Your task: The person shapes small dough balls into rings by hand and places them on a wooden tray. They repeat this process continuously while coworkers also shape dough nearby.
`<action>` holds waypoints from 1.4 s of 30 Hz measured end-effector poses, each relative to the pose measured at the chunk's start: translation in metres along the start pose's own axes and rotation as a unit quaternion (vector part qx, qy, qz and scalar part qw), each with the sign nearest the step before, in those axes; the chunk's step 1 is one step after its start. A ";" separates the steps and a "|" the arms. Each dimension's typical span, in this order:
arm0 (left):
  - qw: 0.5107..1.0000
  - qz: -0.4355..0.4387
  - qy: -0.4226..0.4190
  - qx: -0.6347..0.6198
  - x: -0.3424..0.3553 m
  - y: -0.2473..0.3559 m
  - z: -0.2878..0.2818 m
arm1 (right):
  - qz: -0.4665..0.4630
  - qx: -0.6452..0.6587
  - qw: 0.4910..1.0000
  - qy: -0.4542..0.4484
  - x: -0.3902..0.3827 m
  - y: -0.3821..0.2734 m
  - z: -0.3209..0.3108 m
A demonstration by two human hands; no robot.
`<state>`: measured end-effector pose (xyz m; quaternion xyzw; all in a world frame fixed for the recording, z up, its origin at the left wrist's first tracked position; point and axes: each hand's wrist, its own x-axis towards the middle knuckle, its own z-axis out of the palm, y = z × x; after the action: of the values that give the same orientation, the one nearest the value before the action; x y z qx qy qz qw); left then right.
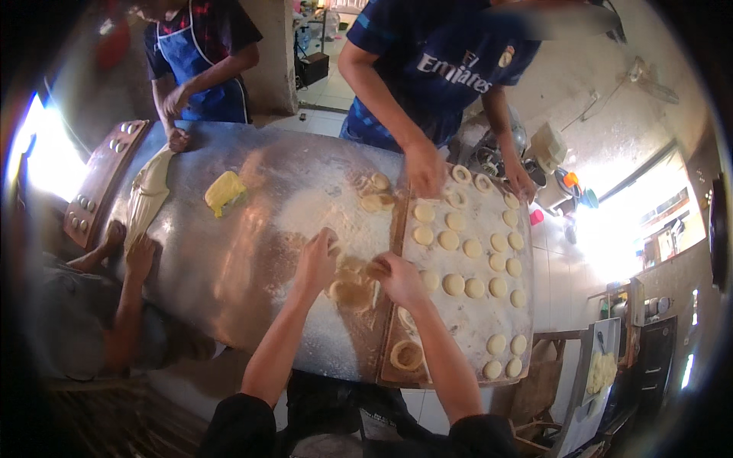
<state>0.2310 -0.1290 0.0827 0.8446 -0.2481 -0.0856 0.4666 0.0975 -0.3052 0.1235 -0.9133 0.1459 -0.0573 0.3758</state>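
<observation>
My left hand (317, 263) hovers over the floured part of the metal table, its fingers curled together; what they hold, if anything, is hidden. At the board's left edge, my right hand (401, 281) has its fingers pinched, and whatever is between them is too small to make out. Between and below my hands lies flattened dough (337, 291), partly in shadow. A floured wooden board (467, 320) on the right carries rows of round dough pieces (453, 285). Near my right forearm lies a ring (406, 356) on this board. Dough scraps (376, 201) sit beyond my hands.
Across the table, a person in a blue shirt reaches over the board with one hand (426, 169), near several dough rings (460, 175). At left, other people's hands stretch a long dough strip (145, 198). A yellow block (225, 192) rests on the metal table (252, 282).
</observation>
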 end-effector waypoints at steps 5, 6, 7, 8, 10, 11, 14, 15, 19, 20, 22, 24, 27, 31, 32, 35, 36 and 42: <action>0.984 0.054 0.132 0.104 -0.016 -0.015 -0.017 | 0.006 -0.126 0.991 0.037 0.036 0.012 0.048; 0.986 0.043 0.146 0.071 -0.023 -0.008 -0.020 | 0.042 -0.052 0.997 0.030 0.034 0.006 0.048; 0.993 -0.017 0.118 -0.005 -0.032 0.005 -0.024 | 0.082 0.019 0.996 0.019 0.021 -0.018 0.036; 0.997 -0.009 0.045 -0.066 -0.037 0.011 -0.025 | 0.124 0.087 0.988 0.016 0.011 -0.034 0.024; 0.978 0.015 -0.105 -0.182 -0.045 0.021 -0.026 | 0.099 0.211 0.972 0.008 -0.004 -0.041 0.022; 0.967 -0.005 -0.121 -0.226 -0.047 0.029 -0.031 | 0.082 0.258 0.963 0.004 -0.008 -0.043 0.023; 0.929 -0.049 -0.170 -0.326 -0.051 0.050 -0.048 | 0.077 0.359 0.930 -0.003 -0.020 -0.071 0.012; 0.921 -0.055 -0.180 -0.341 -0.052 0.052 -0.059 | 0.077 0.388 0.918 0.000 -0.025 -0.081 0.009; 0.951 0.049 -0.193 -0.236 -0.064 0.069 -0.083 | 0.055 0.162 0.982 0.086 -0.041 -0.115 0.013; 0.961 0.118 -0.187 -0.168 -0.067 0.071 -0.085 | 0.018 0.067 0.988 0.137 -0.037 -0.110 0.024; 0.972 0.189 -0.094 -0.106 -0.067 0.072 -0.075 | -0.062 -0.126 0.963 0.229 -0.016 -0.091 0.048; 0.974 0.220 -0.003 -0.061 -0.061 0.064 -0.068 | -0.048 0.191 0.969 0.149 -0.020 -0.085 0.055; 0.964 0.245 0.103 0.033 -0.067 0.054 -0.064 | -0.039 0.526 0.849 -0.034 -0.042 -0.094 0.043; 0.922 0.216 -0.073 -0.312 -0.082 0.055 -0.058 | 0.003 0.733 0.677 -0.063 -0.053 -0.089 0.034; 0.872 0.198 -0.080 -0.441 -0.084 0.060 -0.055 | -0.018 0.761 0.646 -0.057 -0.057 -0.092 0.031; 0.698 0.142 -0.145 -0.687 -0.092 0.102 -0.061 | -0.074 0.644 0.761 -0.024 -0.072 -0.088 0.028; 0.764 0.100 -0.153 -0.619 -0.094 0.102 -0.058 | -0.086 0.564 0.821 -0.006 -0.077 -0.085 0.026; 0.977 0.134 -0.051 -0.154 -0.110 0.106 -0.017 | -0.052 0.623 0.775 0.092 -0.108 -0.082 0.018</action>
<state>0.1065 -0.1082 0.1706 0.7159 -0.3669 -0.1026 0.5851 0.0168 -0.2044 0.1687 -0.4755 0.0648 -0.2390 0.8441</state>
